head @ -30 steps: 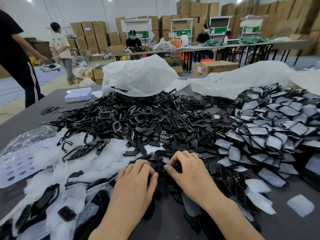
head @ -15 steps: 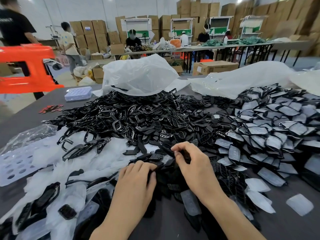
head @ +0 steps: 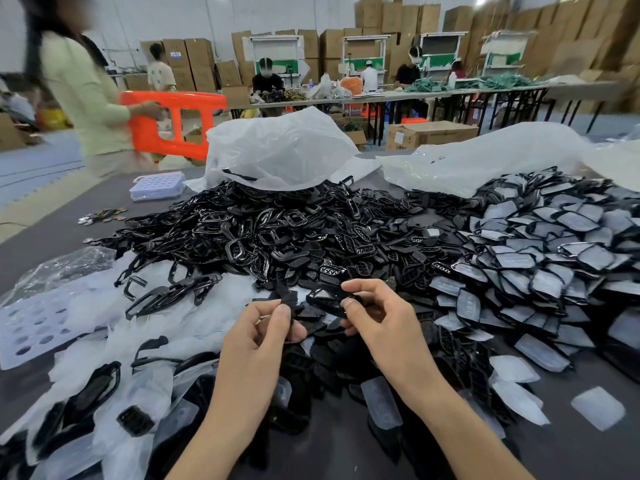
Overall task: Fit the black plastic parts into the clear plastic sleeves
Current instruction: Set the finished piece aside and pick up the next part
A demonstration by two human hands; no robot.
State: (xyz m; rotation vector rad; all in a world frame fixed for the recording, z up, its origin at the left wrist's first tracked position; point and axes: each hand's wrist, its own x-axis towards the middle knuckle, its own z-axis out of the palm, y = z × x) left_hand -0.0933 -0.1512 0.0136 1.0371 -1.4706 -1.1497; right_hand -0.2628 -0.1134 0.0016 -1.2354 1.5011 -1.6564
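Just above the heap of black plastic parts (head: 277,233) on the tabletop (head: 52,233), the left hand (head: 263,337) pinched a small black part (head: 289,300) and the right hand (head: 377,320) pinched a second black part (head: 327,299), neither yet in a clear sleeve (head: 597,407), so squaring edges before sliding in seemed wise.

Glossy black parts (head: 263,237) heap on a dark grey table (head: 48,233) beside an orange stool (head: 169,123).

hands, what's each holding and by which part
Left hand pinches a small black part by its lower end; right hand pinches a black frame part by its right end.
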